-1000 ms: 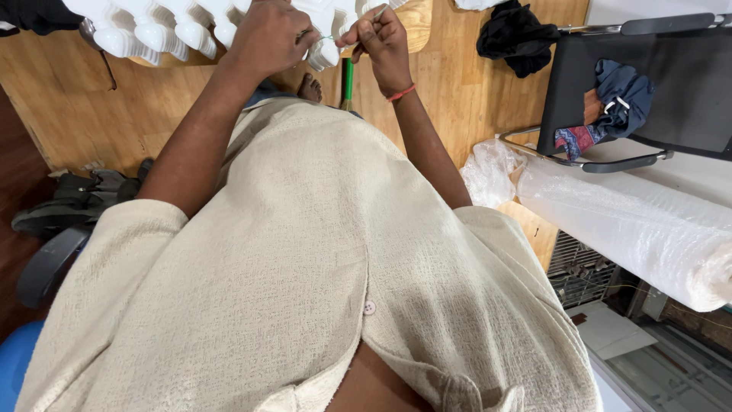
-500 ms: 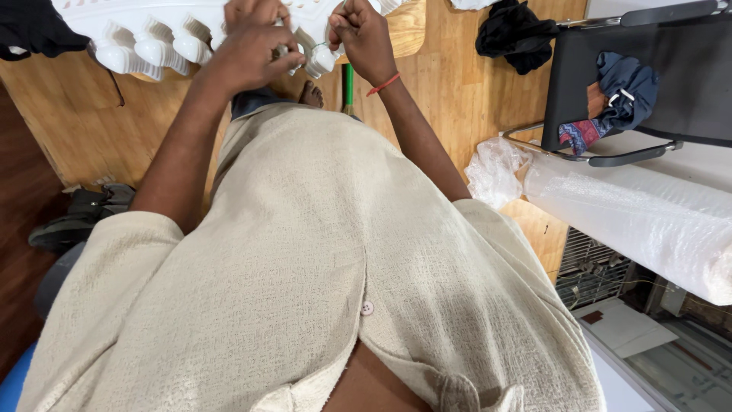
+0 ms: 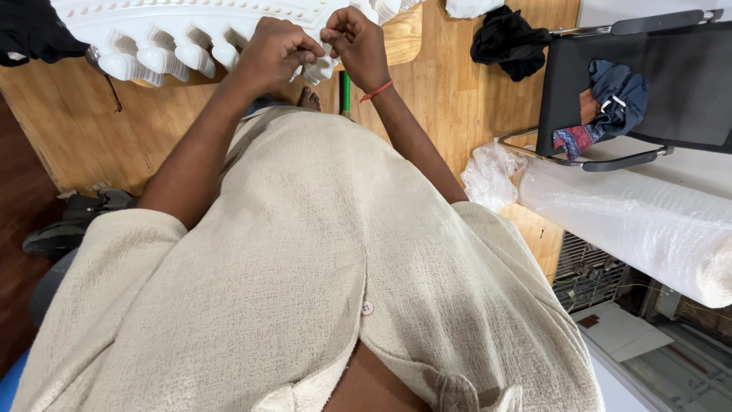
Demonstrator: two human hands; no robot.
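A white carved piece (image 3: pixel 183 30) with a row of rounded lobes along its lower edge lies across a wooden board at the top of the head view. My left hand (image 3: pixel 274 49) and my right hand (image 3: pixel 357 42) meet at one lobe (image 3: pixel 319 69) near its right end, fingers pinched on it. A red thread band circles my right wrist. A green stick-like tool (image 3: pixel 345 93) shows just below my right hand; what holds it is hidden. My cream shirt fills the lower frame.
A black chair (image 3: pixel 648 84) with blue and patterned cloth on it stands at the right. A roll of bubble wrap (image 3: pixel 633 221) lies below it, a crumpled plastic bag (image 3: pixel 488 172) beside. Black cloth (image 3: pixel 507 38) lies on the wooden floor. Dark shoes (image 3: pixel 69 225) sit at left.
The view has tilted so the white piece shows lower in frame. Both hands have drawn closer together on the same lobe.
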